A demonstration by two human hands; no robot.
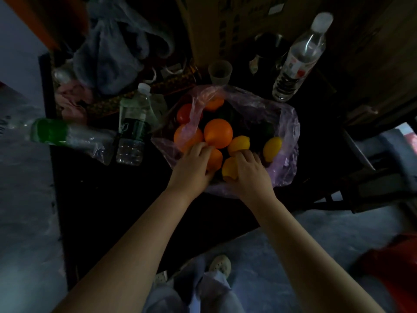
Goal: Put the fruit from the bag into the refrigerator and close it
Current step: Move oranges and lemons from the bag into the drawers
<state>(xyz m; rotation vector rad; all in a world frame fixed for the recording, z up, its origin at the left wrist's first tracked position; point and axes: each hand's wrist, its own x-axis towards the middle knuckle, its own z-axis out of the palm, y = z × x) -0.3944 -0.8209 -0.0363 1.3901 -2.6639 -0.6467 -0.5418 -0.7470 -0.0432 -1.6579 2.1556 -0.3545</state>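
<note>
Hands both reach into the open pink plastic bag point(290, 129) on the dark table point(101, 199). Left hand point(193, 164) curls round a small orange point(215, 159); right hand point(251, 171) curls round a lemon point(229, 169). Big orange point(218, 133), 2 more lemons point(272, 149) and a red fruit point(184, 112) lie loose in the bag.

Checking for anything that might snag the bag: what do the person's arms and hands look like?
Both forearms are bare to the frame's edge; no sleeves show. The left hand and right hand wear no gloves, and no watch, bracelet or ring is visible in the dim light.
</note>
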